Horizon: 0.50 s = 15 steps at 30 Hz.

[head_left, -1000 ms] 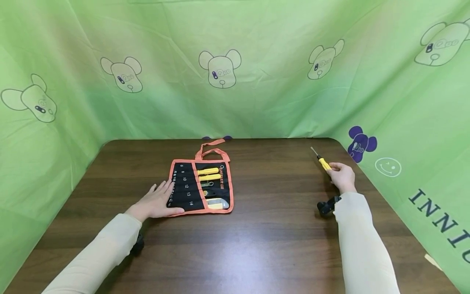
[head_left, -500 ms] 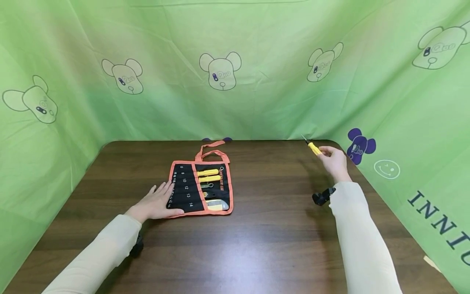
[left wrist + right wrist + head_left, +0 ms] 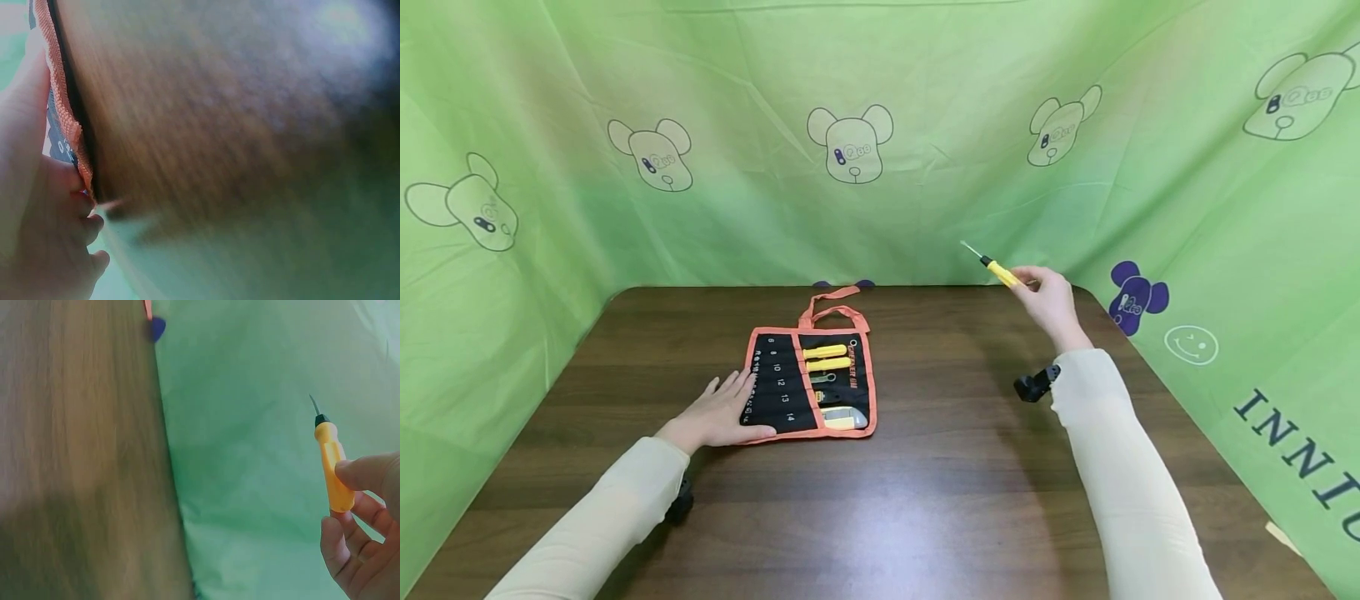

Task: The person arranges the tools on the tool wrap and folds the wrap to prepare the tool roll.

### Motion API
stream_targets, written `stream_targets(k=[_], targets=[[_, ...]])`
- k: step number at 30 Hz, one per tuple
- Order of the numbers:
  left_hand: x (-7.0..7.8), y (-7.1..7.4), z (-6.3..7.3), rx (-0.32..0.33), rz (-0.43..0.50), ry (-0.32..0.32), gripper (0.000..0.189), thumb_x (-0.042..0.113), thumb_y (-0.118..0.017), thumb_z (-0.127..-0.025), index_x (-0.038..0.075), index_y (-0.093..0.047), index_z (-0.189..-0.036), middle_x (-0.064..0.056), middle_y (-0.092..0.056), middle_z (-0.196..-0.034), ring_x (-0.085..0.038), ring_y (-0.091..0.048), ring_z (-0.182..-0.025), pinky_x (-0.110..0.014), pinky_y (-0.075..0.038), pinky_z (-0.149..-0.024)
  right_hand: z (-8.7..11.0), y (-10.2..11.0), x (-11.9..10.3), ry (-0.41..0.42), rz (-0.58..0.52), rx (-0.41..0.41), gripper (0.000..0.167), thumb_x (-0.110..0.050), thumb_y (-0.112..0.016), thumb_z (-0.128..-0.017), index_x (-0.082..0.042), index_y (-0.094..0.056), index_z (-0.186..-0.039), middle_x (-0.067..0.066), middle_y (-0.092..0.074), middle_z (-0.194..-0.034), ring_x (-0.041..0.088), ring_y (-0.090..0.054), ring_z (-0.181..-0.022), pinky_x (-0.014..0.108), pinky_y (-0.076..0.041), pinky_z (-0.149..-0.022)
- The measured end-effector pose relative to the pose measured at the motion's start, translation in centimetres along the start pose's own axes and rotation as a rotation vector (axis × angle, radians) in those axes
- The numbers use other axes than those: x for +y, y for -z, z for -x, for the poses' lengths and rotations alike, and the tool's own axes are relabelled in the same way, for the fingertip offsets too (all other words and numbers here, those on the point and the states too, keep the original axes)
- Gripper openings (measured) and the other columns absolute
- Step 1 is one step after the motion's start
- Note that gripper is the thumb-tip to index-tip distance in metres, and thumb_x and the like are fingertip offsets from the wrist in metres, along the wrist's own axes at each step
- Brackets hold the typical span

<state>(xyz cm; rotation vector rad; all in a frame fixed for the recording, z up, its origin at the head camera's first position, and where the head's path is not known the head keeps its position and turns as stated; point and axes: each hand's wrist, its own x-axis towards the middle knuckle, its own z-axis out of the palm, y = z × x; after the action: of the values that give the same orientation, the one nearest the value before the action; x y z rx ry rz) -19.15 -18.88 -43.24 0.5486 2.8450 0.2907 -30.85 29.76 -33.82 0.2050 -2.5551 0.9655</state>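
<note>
A black tool pouch [image 3: 782, 383] with orange trim lies unrolled left of the table's middle, numbers printed on its pockets. My left hand [image 3: 718, 412] rests on its left edge with fingers straight; the left wrist view shows that hand [image 3: 44, 206] along the orange trim [image 3: 61, 94]. In the pouch sit two yellow handles [image 3: 827, 358], a small wrench end [image 3: 823, 378] and a utility knife [image 3: 844, 418]. Raised above the table's far right, my right hand [image 3: 1047, 302] pinches a screwdriver [image 3: 1002, 272] by its yellow handle, shaft pointing up and left. The right wrist view shows the screwdriver [image 3: 334, 465] between thumb and fingers.
Orange ties [image 3: 838, 312] trail from the pouch toward the far edge of the brown wooden table [image 3: 925, 500]. A green printed cloth [image 3: 925, 200] hangs behind the table and along both sides. Each wrist carries a black camera [image 3: 1036, 384].
My right hand has lifted the screwdriver off the table's right side and carried it up and to the left. The left hand and the pouch have stayed in place.
</note>
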Motion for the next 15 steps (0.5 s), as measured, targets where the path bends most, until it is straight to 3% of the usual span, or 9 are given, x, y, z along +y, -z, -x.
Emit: stream_targets(k=[15], targets=[[0.1, 0.2, 0.0, -0.008, 0.005, 0.007, 0.104, 0.069, -0.048, -0.080, -0.009, -0.020, -0.142, -0.026, -0.013, -0.148, -0.039, -0.013, -0.135, -0.056, -0.008, -0.105, -0.8, -3.0, -5.1, 0.121, -0.083, -0.074, 0.025, -0.003, -0.061, -0.087, 0.002, -0.063, -0.111, 0.017, -0.060, -0.099, 0.028, -0.053, -0.084, 0.034, -0.041, -0.066]])
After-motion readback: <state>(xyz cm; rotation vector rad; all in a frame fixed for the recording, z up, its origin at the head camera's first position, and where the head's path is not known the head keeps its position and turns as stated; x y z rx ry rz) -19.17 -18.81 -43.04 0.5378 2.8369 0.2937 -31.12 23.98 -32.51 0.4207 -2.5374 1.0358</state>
